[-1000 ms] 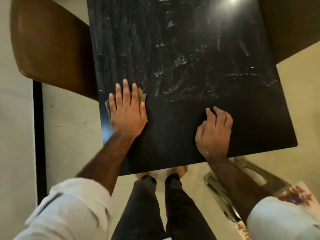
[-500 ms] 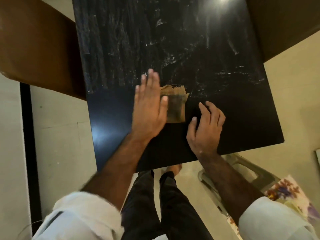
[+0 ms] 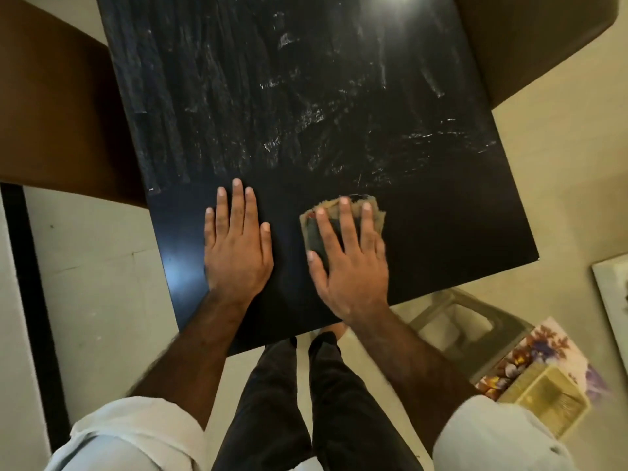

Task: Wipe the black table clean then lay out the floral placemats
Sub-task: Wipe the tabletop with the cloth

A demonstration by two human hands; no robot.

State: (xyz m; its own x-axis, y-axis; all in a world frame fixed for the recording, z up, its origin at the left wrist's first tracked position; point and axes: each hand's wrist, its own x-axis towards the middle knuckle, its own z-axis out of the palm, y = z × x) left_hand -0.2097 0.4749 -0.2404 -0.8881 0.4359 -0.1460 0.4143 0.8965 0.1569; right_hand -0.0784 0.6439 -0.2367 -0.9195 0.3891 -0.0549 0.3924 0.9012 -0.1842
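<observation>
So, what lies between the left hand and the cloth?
Only bare black table, in the head view; the left hand lies flat beside the cloth under the right hand.

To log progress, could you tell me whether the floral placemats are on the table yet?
Off it. The placemats lie beyond the near right corner of the table, beside a grey stool.

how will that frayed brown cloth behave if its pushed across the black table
Probably floppy: the frayed brown cloth lies thin and flat under the outspread right hand, so it may bunch unless pressed. It likely slides easily on the glossy black table. Its ragged edge could shed threads.
</observation>
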